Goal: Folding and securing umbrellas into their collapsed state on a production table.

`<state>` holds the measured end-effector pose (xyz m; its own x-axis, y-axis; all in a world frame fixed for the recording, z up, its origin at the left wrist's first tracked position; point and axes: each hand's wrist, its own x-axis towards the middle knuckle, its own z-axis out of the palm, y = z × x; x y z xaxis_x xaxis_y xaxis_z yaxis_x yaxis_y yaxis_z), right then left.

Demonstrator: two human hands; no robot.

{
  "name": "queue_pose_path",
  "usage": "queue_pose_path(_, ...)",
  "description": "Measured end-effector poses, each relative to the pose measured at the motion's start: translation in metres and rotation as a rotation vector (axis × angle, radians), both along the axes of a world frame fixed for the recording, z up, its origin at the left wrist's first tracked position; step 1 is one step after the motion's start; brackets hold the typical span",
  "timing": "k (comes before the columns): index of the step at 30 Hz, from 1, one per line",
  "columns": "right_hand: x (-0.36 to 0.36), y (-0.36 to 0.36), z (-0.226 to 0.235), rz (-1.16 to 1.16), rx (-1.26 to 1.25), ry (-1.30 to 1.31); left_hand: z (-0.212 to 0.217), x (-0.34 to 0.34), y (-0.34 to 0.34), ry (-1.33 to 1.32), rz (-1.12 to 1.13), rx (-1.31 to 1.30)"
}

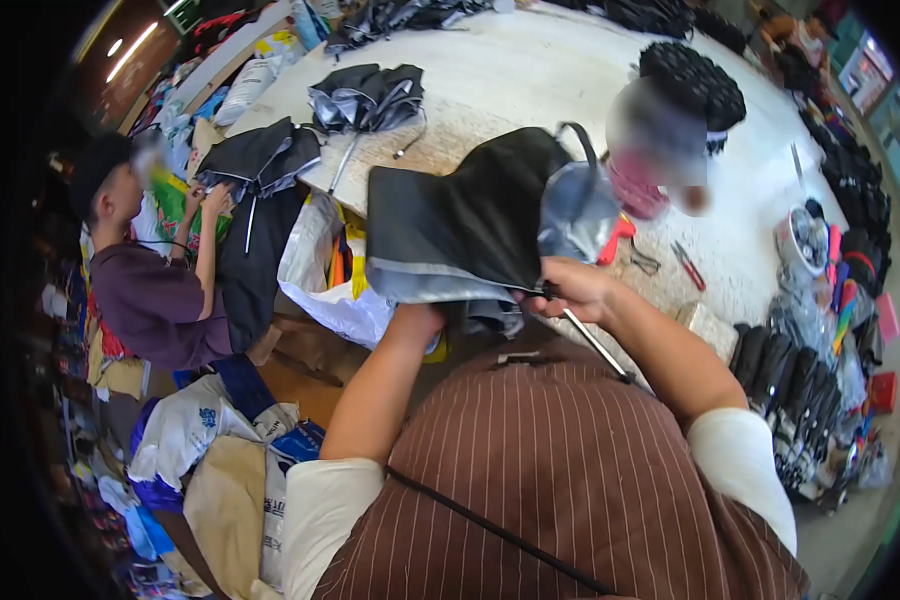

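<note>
A partly folded umbrella (470,215), black outside and silver inside, is held up in front of my body. My right hand (575,288) is closed on it at the black fitting in the middle. From beneath that hand the metal shaft (595,345) slants down toward my striped brown apron. My left hand (425,318) reaches under the lower left edge of the canopy, and the cloth hides its fingers. A black strap loop (582,140) stands up at the top right of the canopy.
Red-handled snips (688,266) and a red tool (618,238) lie on the white table (530,60). Another person (155,270) handles an umbrella (260,160) at left. A white bag (330,305) hangs by the table edge. Folded black umbrellas (780,375) stand at right, near a white basket (803,240).
</note>
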<state>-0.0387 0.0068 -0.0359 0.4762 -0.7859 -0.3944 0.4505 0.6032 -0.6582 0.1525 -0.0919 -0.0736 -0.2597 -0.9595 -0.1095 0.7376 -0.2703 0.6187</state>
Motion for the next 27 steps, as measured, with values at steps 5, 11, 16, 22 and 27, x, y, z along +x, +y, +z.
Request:
queue_pose_path(5, 0.009, 0.012, -0.001, 0.17, -0.018, -0.038, 0.081, -0.005, 0.008, -1.064, 0.086, -0.71)
queue_pose_path(11, -0.064, 0.02, -0.028, 0.105, -0.316, 0.217, 0.115, -0.007, 0.001, -2.003, 0.4, -1.177)
queue_pose_path(16, -0.093, -0.011, -0.027, -0.197, -0.308, 0.044, 0.158, -0.034, 0.013, -1.95, 0.344, -1.226)
queue_pose_path(22, -0.086, -0.016, 0.031, -0.171, -0.686, 0.219, 0.114, -0.031, -0.038, -1.537, 0.583, -1.209)
queue_pose_path(27, -0.096, -0.048, -0.009, -0.415, -0.767, 0.483, 0.119, -0.062, -0.059, -1.65, 0.54, -1.195)
